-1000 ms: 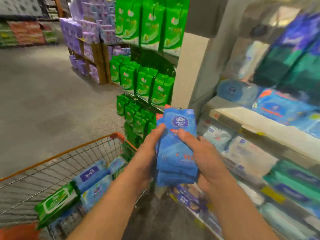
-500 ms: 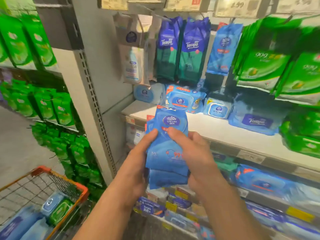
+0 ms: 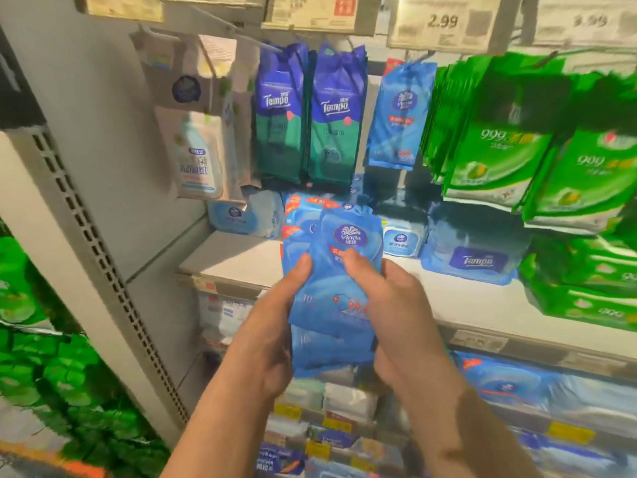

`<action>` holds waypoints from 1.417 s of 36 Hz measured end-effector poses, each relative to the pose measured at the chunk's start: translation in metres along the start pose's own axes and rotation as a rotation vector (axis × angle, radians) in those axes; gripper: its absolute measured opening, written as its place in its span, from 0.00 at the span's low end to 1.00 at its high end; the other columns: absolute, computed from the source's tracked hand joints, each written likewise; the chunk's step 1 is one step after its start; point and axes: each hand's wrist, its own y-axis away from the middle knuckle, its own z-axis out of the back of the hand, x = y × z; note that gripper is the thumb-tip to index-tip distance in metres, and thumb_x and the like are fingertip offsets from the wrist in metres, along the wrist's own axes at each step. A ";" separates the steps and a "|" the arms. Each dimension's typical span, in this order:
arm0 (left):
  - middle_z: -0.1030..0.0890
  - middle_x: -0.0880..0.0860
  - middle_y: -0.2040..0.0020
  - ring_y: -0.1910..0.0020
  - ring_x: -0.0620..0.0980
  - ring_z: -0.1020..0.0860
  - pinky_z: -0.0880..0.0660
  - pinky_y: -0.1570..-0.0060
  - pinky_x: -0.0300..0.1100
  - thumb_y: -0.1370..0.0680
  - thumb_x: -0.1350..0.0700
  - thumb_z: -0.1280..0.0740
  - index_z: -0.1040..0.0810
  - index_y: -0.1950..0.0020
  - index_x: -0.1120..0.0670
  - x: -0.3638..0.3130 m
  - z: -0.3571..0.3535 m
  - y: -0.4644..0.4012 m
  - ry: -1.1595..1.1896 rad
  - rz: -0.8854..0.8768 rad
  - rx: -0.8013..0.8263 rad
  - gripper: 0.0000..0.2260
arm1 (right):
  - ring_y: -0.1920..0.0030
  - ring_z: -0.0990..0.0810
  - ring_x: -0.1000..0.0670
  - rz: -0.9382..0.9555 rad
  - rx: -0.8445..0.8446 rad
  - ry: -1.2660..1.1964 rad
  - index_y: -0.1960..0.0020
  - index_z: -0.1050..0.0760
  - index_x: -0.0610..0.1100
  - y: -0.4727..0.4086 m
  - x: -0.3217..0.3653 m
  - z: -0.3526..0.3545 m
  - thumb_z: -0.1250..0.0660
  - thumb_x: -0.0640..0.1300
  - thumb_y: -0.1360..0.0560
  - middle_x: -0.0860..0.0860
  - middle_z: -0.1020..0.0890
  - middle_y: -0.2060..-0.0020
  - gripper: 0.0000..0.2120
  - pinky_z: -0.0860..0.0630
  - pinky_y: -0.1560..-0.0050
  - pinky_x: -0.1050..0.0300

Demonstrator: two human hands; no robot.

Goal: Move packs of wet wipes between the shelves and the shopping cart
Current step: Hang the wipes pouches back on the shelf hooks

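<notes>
Raised since the earlier frame, both hands, left hand (image 3: 272, 339) and right hand (image 3: 400, 315), gripped a fanned stack of soft blue plastic wet-wipe packs (image 3: 332, 288) before the white metal shelf (image 3: 238, 260).

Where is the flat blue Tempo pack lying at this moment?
In the head view, the flat blue Tempo pack lies on the white shelf, right of centre, between a small white-lidded pack and the green packs, beyond the right hand.
</notes>
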 end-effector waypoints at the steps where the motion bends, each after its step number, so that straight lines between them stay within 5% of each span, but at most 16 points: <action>1: 0.14 0.61 0.44 0.53 0.60 0.14 0.19 0.47 0.57 0.29 0.42 0.32 0.12 0.46 0.51 -0.005 0.003 -0.005 -0.006 -0.003 0.021 0.19 | 0.53 0.13 0.40 0.006 -0.016 0.007 0.45 0.17 0.40 -0.005 0.001 -0.004 0.30 0.43 0.22 0.42 0.12 0.53 0.09 0.16 0.55 0.46; 7: 0.14 0.62 0.49 0.60 0.60 0.14 0.16 0.64 0.52 0.29 0.51 0.33 0.12 0.48 0.56 -0.030 0.021 -0.044 0.059 0.014 0.107 0.16 | 0.51 0.13 0.42 0.044 -0.116 0.037 0.42 0.19 0.43 -0.041 0.001 -0.018 0.33 0.45 0.19 0.44 0.13 0.50 0.10 0.16 0.52 0.45; 11: 0.13 0.61 0.56 0.65 0.58 0.14 0.18 0.71 0.49 0.32 0.56 0.32 0.19 0.40 0.61 -0.050 0.033 -0.074 0.023 -0.011 0.075 0.22 | 0.56 0.14 0.51 0.156 -0.210 0.176 0.41 0.21 0.45 -0.057 0.017 -0.014 0.35 0.49 0.18 0.46 0.13 0.49 0.10 0.17 0.63 0.57; 15: 0.14 0.63 0.49 0.62 0.59 0.14 0.18 0.69 0.49 0.33 0.55 0.29 0.22 0.32 0.63 -0.058 0.039 -0.094 0.037 0.012 0.031 0.30 | 0.60 0.14 0.43 0.268 -0.289 0.166 0.45 0.23 0.52 -0.062 0.034 -0.021 0.38 0.51 0.17 0.46 0.13 0.53 0.07 0.19 0.68 0.47; 19: 0.13 0.59 0.57 0.66 0.55 0.14 0.20 0.73 0.45 0.34 0.55 0.30 0.20 0.34 0.61 -0.063 0.036 -0.104 0.054 -0.004 0.050 0.28 | 0.67 0.18 0.45 0.504 -0.350 0.308 0.49 0.23 0.53 -0.065 0.054 -0.025 0.38 0.52 0.17 0.49 0.15 0.59 0.06 0.26 0.71 0.53; 26: 0.13 0.59 0.49 0.63 0.58 0.14 0.17 0.64 0.55 0.33 0.54 0.29 0.17 0.37 0.55 -0.064 0.026 -0.118 0.110 -0.006 0.122 0.24 | 0.74 0.20 0.49 0.759 -0.335 0.427 0.48 0.26 0.50 -0.059 0.076 -0.032 0.38 0.49 0.17 0.51 0.18 0.65 0.05 0.28 0.82 0.55; 30: 0.14 0.58 0.54 0.66 0.56 0.15 0.17 0.68 0.51 0.33 0.54 0.29 0.18 0.43 0.52 -0.071 0.010 -0.124 0.146 -0.050 0.148 0.18 | 0.73 0.19 0.52 0.747 -0.405 0.460 0.48 0.25 0.52 -0.065 0.090 -0.031 0.38 0.53 0.18 0.54 0.17 0.63 0.06 0.27 0.81 0.56; 36: 0.13 0.58 0.53 0.64 0.57 0.15 0.17 0.61 0.56 0.33 0.53 0.29 0.15 0.49 0.53 -0.077 0.009 -0.125 0.158 -0.076 0.186 0.14 | 0.69 0.17 0.54 0.677 -0.493 0.458 0.49 0.24 0.51 -0.075 0.093 -0.027 0.37 0.54 0.18 0.55 0.15 0.60 0.08 0.25 0.79 0.56; 43: 0.15 0.55 0.67 0.74 0.53 0.17 0.24 0.80 0.42 0.20 0.58 0.35 0.19 0.48 0.56 -0.080 0.013 -0.136 0.090 -0.072 0.105 0.06 | 0.67 0.20 0.44 0.605 -0.565 0.484 0.47 0.24 0.53 -0.093 0.079 -0.018 0.37 0.59 0.20 0.47 0.17 0.57 0.11 0.27 0.78 0.56; 49: 0.13 0.55 0.61 0.68 0.54 0.15 0.17 0.70 0.49 0.28 0.54 0.32 0.17 0.44 0.56 -0.072 0.030 -0.143 0.035 -0.052 0.136 0.14 | 0.72 0.27 0.47 0.520 -0.448 0.271 0.49 0.22 0.47 -0.093 0.056 -0.016 0.33 0.53 0.20 0.46 0.19 0.64 0.09 0.35 0.78 0.60; 51: 0.13 0.53 0.57 0.57 0.57 0.14 0.17 0.50 0.57 0.23 0.52 0.32 0.18 0.40 0.57 -0.069 0.040 -0.147 -0.065 -0.069 0.115 0.15 | 0.73 0.28 0.49 0.434 -0.379 0.119 0.50 0.22 0.48 -0.090 0.043 -0.016 0.30 0.52 0.24 0.47 0.18 0.61 0.08 0.37 0.76 0.61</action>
